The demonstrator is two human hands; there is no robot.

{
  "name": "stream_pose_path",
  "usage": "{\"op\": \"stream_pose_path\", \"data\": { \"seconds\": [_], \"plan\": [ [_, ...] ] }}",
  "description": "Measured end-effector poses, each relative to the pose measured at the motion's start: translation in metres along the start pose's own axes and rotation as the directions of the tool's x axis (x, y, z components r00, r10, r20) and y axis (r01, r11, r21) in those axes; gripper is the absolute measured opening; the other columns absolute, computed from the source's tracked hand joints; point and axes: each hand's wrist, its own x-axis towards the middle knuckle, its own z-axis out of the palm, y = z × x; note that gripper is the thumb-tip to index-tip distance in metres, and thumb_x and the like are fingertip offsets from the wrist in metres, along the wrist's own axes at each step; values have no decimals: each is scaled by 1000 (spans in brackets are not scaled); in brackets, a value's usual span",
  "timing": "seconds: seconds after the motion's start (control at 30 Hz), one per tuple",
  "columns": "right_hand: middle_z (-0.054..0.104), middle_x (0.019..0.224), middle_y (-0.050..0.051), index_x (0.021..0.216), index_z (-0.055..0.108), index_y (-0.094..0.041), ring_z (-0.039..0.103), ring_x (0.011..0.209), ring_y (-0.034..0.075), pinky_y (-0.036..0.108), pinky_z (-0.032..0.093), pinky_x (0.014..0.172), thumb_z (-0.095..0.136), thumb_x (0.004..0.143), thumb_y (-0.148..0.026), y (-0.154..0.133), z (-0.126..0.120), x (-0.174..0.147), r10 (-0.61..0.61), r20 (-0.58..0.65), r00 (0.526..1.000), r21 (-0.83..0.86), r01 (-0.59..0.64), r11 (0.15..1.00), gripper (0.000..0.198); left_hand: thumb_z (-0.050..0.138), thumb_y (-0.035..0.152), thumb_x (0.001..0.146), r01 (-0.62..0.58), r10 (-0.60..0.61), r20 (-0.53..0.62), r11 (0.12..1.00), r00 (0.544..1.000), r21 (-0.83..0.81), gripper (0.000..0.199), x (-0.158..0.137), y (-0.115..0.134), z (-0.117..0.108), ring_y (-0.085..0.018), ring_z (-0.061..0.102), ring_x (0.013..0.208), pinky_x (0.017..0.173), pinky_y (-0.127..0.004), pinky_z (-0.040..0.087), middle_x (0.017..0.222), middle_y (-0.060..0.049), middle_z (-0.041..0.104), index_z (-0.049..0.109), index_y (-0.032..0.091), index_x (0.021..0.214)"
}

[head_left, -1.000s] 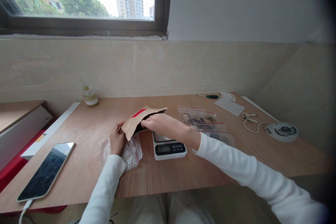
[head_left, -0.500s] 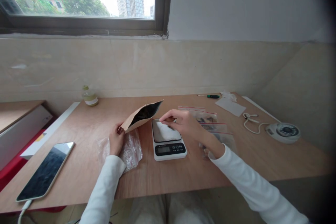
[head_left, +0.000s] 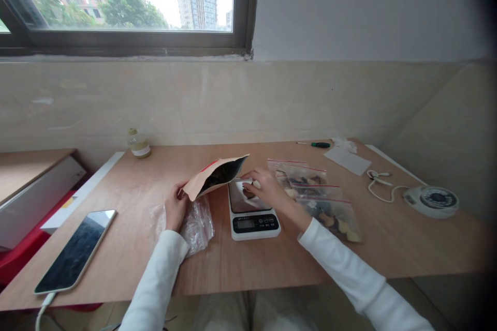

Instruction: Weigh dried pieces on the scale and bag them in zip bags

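Note:
My left hand (head_left: 177, 208) is closed on the lower left corner of a brown kraft paper pouch (head_left: 207, 175). The pouch leans to the right with its dark-lined mouth spread. Beside it is a white digital kitchen scale (head_left: 255, 228); the pouch's mouth reaches over the scale's far left corner. My right hand (head_left: 266, 187) is over the scale's plate, its fingertips pinched close to the pouch's mouth. A small brown dried piece (head_left: 248, 193) shows just under those fingertips; whether it is held or lies on the plate is unclear. Beneath my left wrist is a crumpled clear plastic bag (head_left: 199, 227).
Several red-edged zip bags (head_left: 332, 214) of dried pieces lie to the right. Farther right are a screwdriver (head_left: 320, 145), a white sheet (head_left: 347, 160), and a white corded device (head_left: 430, 201). On the left are a phone (head_left: 75, 251) with a cable and a small bottle (head_left: 139, 146).
My right hand has shifted slightly, and the small brown piece shows more under its fingertips. The pouch's mouth faces me a little more. The view has shifted slightly.

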Motion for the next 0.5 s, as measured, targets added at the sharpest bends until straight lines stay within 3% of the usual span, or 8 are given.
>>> {"op": "stream_pose_path", "data": {
  "seconds": [0.1,0.17,0.3,0.37,0.5],
  "plan": [
    [65,94,7,98,61,-18,62,87,18,31,49,81,45,96,-18,-23,-17,-1,-41,-292,955,7,45,999,16,59,21,69,-5,5,-3,1000,1000,-18,36,0,-2,1,-25,63,102,95,-39,47,108,-8,70,65,17,104],
    [65,92,6,98,58,-19,62,86,17,29,49,80,43,96,-16,-42,-26,1,-170,-310,936,10,181,983,16,59,21,69,-9,9,-1,999,1000,-32,36,1,-4,1,-25,63,102,95,-39,47,108,-8,69,65,16,104],
    [67,85,6,99,61,-16,63,83,17,28,50,76,41,96,-13,-72,-31,15,-481,37,876,-101,482,870,20,59,23,69,-13,14,6,998,1000,-58,37,2,-9,2,-25,63,103,95,-39,47,110,-9,68,63,16,105],
    [69,87,7,101,63,-14,64,85,18,29,51,78,42,95,-9,-78,-28,25,-499,168,850,-180,524,832,22,59,23,69,-13,13,3,998,1000,-64,38,2,-11,2,-25,62,104,97,-40,46,111,-9,68,63,16,106],
    [69,113,9,109,64,-14,63,107,19,32,47,98,47,89,-1,-80,-22,40,-448,330,831,-195,524,829,30,60,23,69,-6,6,0,997,1000,-81,38,4,-15,3,-25,62,105,97,-40,46,110,-9,69,64,17,106]
  ]
}}
